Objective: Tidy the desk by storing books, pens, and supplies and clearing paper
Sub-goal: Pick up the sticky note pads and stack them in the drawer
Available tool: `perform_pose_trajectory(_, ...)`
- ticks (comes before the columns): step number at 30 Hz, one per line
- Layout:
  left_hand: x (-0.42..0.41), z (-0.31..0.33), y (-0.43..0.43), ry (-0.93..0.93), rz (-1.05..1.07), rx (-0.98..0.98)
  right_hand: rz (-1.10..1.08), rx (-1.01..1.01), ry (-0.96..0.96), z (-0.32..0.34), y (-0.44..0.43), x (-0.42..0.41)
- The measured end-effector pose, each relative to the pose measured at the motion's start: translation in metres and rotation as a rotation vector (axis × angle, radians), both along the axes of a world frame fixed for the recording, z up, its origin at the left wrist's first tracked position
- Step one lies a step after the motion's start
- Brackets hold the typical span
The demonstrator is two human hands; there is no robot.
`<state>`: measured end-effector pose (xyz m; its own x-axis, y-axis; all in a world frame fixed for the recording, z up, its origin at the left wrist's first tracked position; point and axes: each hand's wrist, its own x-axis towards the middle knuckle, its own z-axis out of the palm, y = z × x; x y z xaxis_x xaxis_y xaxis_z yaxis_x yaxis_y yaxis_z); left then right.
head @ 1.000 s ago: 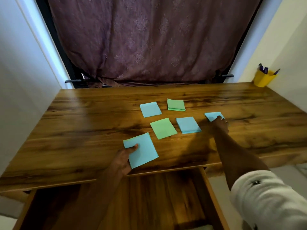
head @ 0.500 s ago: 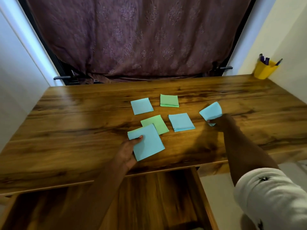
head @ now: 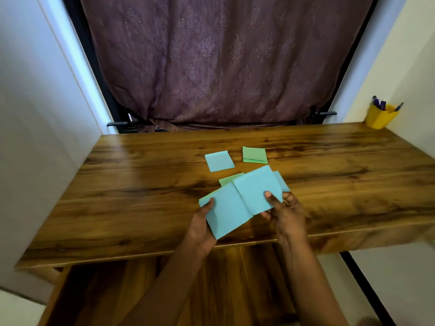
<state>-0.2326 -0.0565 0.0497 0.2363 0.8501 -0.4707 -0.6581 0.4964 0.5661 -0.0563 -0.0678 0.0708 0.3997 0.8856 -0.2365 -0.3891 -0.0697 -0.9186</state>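
Hands meet above the near middle of a wooden desk (head: 141, 196), each holding a blue sticky-note pad. Left hand (head: 200, 229) pinches the nearer pad (head: 226, 215), thumb on top, fingers hidden beneath; right hand (head: 289, 217) clamps the upper pad (head: 257, 187) likewise. Their edges touch, likely for stacking before the open drawer (head: 235, 278) below. Behind them a green pad (head: 228, 179) and a blue corner (head: 282, 183) peek out, mostly covered. A loose blue pad (head: 219, 161) and a green stack (head: 254, 155) lie farther back. Pens (head: 379, 105) in the yellow cup (head: 380, 117), far right, are indistinct.
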Motion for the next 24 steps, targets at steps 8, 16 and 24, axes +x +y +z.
perform_pose_trajectory(8, -0.045, -0.001, -0.025, -0.174, 0.000, 0.111, -0.142, 0.101, -0.186, 0.000, -0.033, -0.078)
perform_pose_trajectory(16, -0.078, 0.004, -0.033, -0.146, 0.015, 0.142, -0.029, 0.107, -0.386, 0.003, -0.049, -0.115)
perform_pose_trajectory(24, -0.097, 0.002, -0.033, 0.126, 0.078, 0.257, 0.192, 0.008, -0.165, 0.006, -0.059, -0.146)
